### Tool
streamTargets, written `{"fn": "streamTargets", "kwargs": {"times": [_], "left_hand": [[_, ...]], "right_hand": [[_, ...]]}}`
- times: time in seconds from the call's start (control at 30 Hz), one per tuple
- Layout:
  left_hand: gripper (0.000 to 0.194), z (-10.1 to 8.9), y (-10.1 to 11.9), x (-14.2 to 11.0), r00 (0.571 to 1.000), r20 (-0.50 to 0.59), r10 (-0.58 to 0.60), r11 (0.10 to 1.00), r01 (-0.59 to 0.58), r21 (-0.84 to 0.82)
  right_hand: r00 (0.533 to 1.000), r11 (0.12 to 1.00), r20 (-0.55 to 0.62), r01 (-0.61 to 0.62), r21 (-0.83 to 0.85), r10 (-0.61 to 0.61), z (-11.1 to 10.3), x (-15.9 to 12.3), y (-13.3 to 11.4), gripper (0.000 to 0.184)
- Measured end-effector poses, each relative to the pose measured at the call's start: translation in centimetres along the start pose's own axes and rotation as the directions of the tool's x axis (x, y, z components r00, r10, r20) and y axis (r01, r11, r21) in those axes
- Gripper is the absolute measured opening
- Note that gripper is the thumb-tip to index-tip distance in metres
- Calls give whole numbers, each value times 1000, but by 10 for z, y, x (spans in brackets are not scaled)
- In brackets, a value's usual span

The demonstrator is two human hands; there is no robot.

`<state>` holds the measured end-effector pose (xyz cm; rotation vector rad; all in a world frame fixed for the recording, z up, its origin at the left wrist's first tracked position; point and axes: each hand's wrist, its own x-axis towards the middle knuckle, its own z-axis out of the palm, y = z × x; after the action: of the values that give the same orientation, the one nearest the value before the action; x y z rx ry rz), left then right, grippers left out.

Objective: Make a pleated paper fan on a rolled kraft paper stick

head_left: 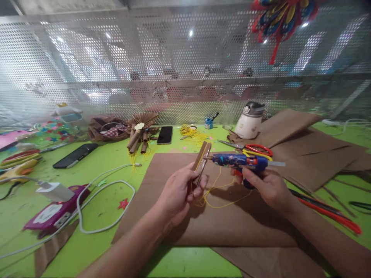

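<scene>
My left hand [185, 189] is closed around a narrow folded strip of brown paper [203, 160], tilted upward, with yellow string [223, 204] trailing from it. A shiny line of glue shows along the strip. In my right hand [268, 187] is a blue hot glue gun [240, 161] with a red trigger and a clear glue stick at its back end. Its nozzle points left and meets the strip near its upper part. Both hands are above a large brown paper sheet [162, 185] on the green table [104, 154].
Scissors [257, 150] lie behind the glue gun, near stacked brown paper [313, 154] and a white bottle [249, 121]. Left are a dark phone [75, 155], a purple power strip [58, 208] and a looping white cable [133, 193]. A paper craft [140, 133] and another phone [165, 135] lie behind.
</scene>
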<state>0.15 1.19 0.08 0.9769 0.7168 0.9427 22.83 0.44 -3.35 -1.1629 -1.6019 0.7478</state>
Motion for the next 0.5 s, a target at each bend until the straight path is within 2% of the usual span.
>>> {"fn": "streamTargets", "kwargs": {"times": [0.1,0.17,0.27,0.4,0.5], "left_hand": [[8,-1,0,0,1000,9,8,1000,-8,5],[10,-1,-1,0,1000,21,8,1000,-9,15],[14,0,-1,0,1000,31,-1,1000,0,22],[16,1,-1,0,1000,30,2,1000,-3,30],[17,0,-1,0,999,35,1,998,-3,57]], "right_hand": [[994,1000,111,-18,19,16,2,-4,-1,30],[992,1000,126,-5,-9,6,2,-3,-1,31],[998,998,47,43,-51,-40,-1,0,1,30],[996,998,-84,36,-46,-40,-4,7,2,30],[967,983,-248,10,-181,-55,-9,18,13,34]]}}
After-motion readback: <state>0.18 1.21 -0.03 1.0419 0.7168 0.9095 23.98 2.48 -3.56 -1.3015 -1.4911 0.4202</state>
